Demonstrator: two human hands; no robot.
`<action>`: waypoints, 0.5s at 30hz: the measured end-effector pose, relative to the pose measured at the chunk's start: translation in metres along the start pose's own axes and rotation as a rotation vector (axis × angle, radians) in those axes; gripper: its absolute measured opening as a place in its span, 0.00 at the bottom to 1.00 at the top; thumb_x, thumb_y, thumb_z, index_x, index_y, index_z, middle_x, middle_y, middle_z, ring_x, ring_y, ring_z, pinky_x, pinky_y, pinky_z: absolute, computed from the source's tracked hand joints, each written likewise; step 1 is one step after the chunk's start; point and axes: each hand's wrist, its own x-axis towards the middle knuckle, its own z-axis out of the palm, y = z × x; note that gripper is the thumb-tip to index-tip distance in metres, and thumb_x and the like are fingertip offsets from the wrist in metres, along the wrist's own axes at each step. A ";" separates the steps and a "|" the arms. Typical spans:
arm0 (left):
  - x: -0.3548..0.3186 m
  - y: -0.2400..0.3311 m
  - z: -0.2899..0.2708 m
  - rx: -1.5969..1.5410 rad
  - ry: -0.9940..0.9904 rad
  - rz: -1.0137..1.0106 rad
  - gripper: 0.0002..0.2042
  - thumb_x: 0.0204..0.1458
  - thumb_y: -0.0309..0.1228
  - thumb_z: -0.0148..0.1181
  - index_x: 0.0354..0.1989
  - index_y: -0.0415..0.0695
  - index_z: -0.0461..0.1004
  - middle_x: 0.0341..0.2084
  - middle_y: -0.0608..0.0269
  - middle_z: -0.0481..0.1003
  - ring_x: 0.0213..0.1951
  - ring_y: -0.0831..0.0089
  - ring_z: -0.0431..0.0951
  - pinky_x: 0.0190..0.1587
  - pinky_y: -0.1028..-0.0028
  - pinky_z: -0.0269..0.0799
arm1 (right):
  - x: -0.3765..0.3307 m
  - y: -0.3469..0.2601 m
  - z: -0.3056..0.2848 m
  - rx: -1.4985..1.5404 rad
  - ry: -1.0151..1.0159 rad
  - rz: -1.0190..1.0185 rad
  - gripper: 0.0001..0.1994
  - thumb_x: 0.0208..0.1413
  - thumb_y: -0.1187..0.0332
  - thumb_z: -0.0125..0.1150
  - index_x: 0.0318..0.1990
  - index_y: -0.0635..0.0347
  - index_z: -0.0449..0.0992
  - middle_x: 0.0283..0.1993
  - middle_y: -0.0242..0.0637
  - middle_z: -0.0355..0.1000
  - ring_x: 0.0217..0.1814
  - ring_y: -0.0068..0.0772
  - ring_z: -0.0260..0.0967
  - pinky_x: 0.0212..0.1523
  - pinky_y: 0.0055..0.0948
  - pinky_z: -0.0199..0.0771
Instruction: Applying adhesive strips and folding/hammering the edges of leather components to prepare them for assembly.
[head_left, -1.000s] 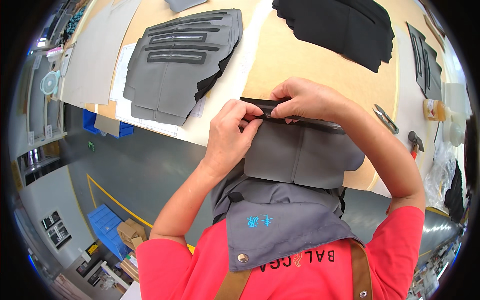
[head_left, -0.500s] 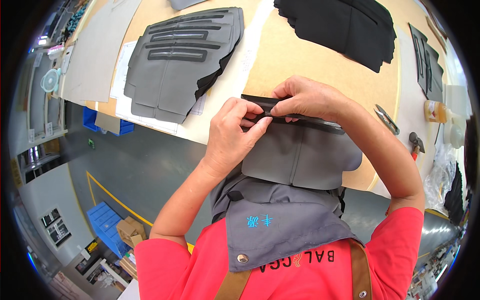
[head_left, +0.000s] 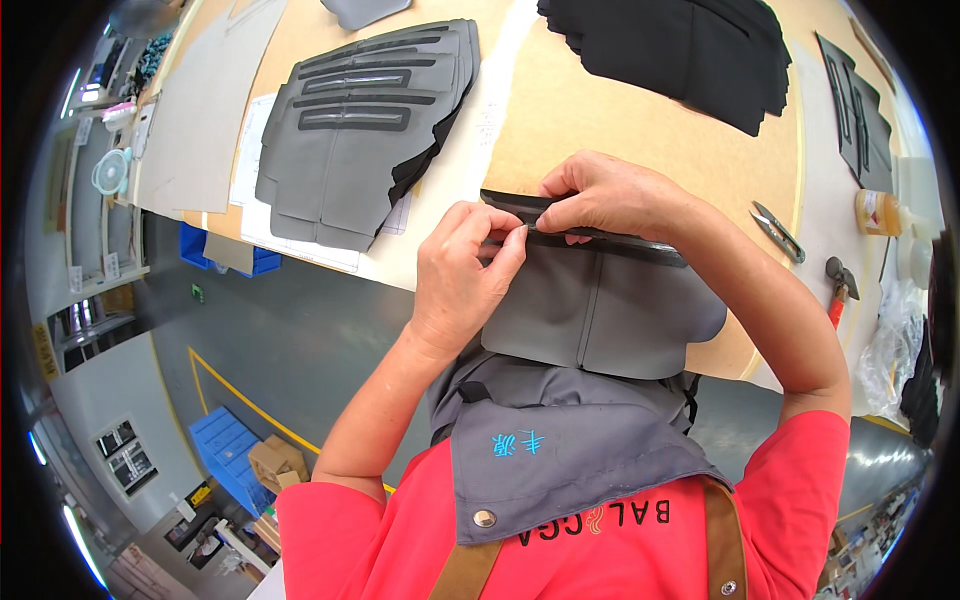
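A grey sheet-material panel (head_left: 640, 315) with a seam down its middle hangs over the table's front edge. Along its upper side runs a black strip (head_left: 650, 250), partly folded. My left hand (head_left: 462, 265) pinches the strip near its left end, thumb and fingertips pressed together. Close beside it, my right hand (head_left: 615, 200) has closed on the same strip from above, its thumb almost meeting the left fingertips. Whatever lies right between the fingertips is hidden.
Grey panels with black-edged slots (head_left: 350, 170) lie stacked at the left, black pieces (head_left: 670, 60) at the far side. On the right are thread snips (head_left: 778, 232), a red-handled hammer (head_left: 838, 285), a bottle of amber liquid (head_left: 878, 213) and clear plastic (head_left: 890, 345).
My left thumb has drawn back slightly left and up along the strip. Both hands keep their hold, and the panel stays nearly in place. The view has shifted slightly.
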 end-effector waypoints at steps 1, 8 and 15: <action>0.000 0.000 0.000 0.008 0.012 0.017 0.04 0.56 0.23 0.68 0.37 0.37 0.81 0.37 0.59 0.79 0.34 0.69 0.86 0.36 0.72 0.85 | 0.000 0.001 0.000 0.011 0.004 -0.004 0.08 0.49 0.68 0.65 0.27 0.65 0.81 0.23 0.30 0.72 0.26 0.20 0.68 0.28 0.25 0.68; 0.018 0.001 -0.003 0.122 -0.063 0.067 0.03 0.56 0.24 0.67 0.34 0.37 0.80 0.34 0.58 0.77 0.31 0.70 0.83 0.33 0.72 0.80 | -0.016 0.012 0.007 -0.446 0.419 -0.363 0.08 0.53 0.68 0.69 0.37 0.64 0.82 0.34 0.41 0.79 0.37 0.39 0.77 0.39 0.36 0.76; 0.031 -0.011 -0.009 0.162 -0.183 -0.052 0.05 0.56 0.26 0.69 0.35 0.37 0.81 0.30 0.63 0.77 0.29 0.77 0.76 0.34 0.76 0.75 | -0.043 0.047 0.049 -0.757 0.601 -0.712 0.19 0.55 0.69 0.72 0.54 0.58 0.79 0.43 0.42 0.73 0.46 0.45 0.73 0.47 0.40 0.75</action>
